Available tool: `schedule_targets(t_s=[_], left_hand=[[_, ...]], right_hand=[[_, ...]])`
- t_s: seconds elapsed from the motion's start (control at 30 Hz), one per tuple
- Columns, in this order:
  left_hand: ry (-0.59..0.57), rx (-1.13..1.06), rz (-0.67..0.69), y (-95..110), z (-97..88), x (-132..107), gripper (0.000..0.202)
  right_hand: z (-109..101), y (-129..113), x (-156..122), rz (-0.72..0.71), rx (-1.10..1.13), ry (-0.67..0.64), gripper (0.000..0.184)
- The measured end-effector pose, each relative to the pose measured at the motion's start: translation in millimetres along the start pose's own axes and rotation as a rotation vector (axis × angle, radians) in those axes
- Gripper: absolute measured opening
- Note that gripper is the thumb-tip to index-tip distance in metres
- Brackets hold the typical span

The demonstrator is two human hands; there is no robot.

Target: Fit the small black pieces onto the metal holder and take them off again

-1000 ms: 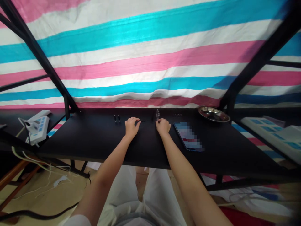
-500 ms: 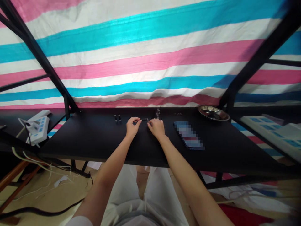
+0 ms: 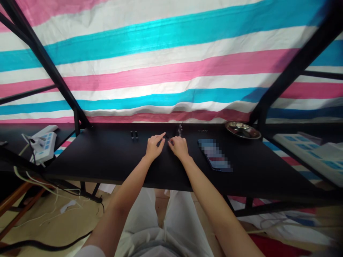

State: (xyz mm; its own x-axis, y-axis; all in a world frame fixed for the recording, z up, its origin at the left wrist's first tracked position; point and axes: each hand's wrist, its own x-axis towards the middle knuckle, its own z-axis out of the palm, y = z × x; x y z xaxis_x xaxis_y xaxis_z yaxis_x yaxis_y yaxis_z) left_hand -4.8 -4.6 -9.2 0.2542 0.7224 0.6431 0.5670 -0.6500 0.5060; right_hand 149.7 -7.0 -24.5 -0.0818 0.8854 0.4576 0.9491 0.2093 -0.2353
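Your left hand point(image 3: 154, 147) has just let go; half a second ago its thumb and index finger pinched one end of the dark rod point(image 3: 167, 136), which lay level between both hands; now those two fingers stand apart with nothing visible between them, the index reaching toward 2 o'clock; that seems to leave the rod to your right hand point(image 3: 179, 147) alone, whose fingertips look pinched on its near end, though the grip is small and partly hidden.

The rod is in the gap between your hands, between 10 and 11 o'clock from the right one; it looks thin, short and black, tilted with its far end toward 11 o'clock; finer detail is too small to tell.

Two pegs point(image 3: 136, 134) sit at 10 o'clock from your left hand; the grey cluster point(image 3: 180, 130) is at 12 from your right, the phone point(image 3: 214, 157) between 3 and 4.
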Motion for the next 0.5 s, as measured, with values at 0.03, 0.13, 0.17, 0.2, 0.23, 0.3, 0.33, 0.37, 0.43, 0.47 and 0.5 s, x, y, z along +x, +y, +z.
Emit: schedule_targets(t_s=[0.03, 0.13, 0.17, 0.2, 0.23, 0.3, 0.33, 0.37, 0.43, 0.47, 0.5], left_hand=[[-0.020, 0.034, 0.004, 1.3, 0.0, -1.2, 0.034], [-0.071, 0.096, 0.022, 3.7, 1.2, -3.6, 0.032], [-0.081, 0.100, 0.020, 3.8, 1.9, -3.8, 0.031], [-0.084, 0.097, 0.009, 3.6, 2.7, -3.7, 0.030], [-0.080, 0.085, -0.015, 3.1, 3.4, -3.3, 0.029], [-0.062, 0.046, -0.081, 1.7, 4.3, -1.8, 0.029], [-0.054, 0.025, -0.109, 0.8, 4.4, -0.9, 0.030], [-0.049, 0.005, -0.125, 0.0, 4.3, 0.0, 0.029], [-0.044, -0.020, -0.125, -1.6, 3.8, 1.4, 0.026], [-0.043, -0.026, -0.118, -2.3, 3.6, 1.8, 0.023], [-0.041, -0.031, -0.113, -2.9, 3.4, 2.1, 0.019]], right_hand=[[0.0, 0.5, -0.1, -0.001, 0.003, -0.003, 0.020], [0.1, 1.4, 0.1, -0.011, 0.008, -0.004, 0.019], [0.1, 1.4, 0.3, -0.014, 0.010, -0.002, 0.018], [0.1, 1.4, 0.4, -0.016, 0.012, 0.000, 0.018], [0.1, 1.2, 0.5, -0.016, 0.013, 0.003, 0.018], [0.2, 0.6, 0.6, -0.018, 0.017, 0.005, 0.018], [0.3, 0.2, 0.5, -0.021, 0.018, 0.005, 0.018], [0.5, -0.3, 0.4, -0.025, 0.018, 0.005, 0.018], [0.9, -1.2, 0.2, -0.038, 0.017, 0.004, 0.017], [1.0, -1.7, 0.0, -0.047, 0.015, 0.001, 0.016], [1.0, -2.1, -0.1, -0.055, 0.013, 0.000, 0.016]])
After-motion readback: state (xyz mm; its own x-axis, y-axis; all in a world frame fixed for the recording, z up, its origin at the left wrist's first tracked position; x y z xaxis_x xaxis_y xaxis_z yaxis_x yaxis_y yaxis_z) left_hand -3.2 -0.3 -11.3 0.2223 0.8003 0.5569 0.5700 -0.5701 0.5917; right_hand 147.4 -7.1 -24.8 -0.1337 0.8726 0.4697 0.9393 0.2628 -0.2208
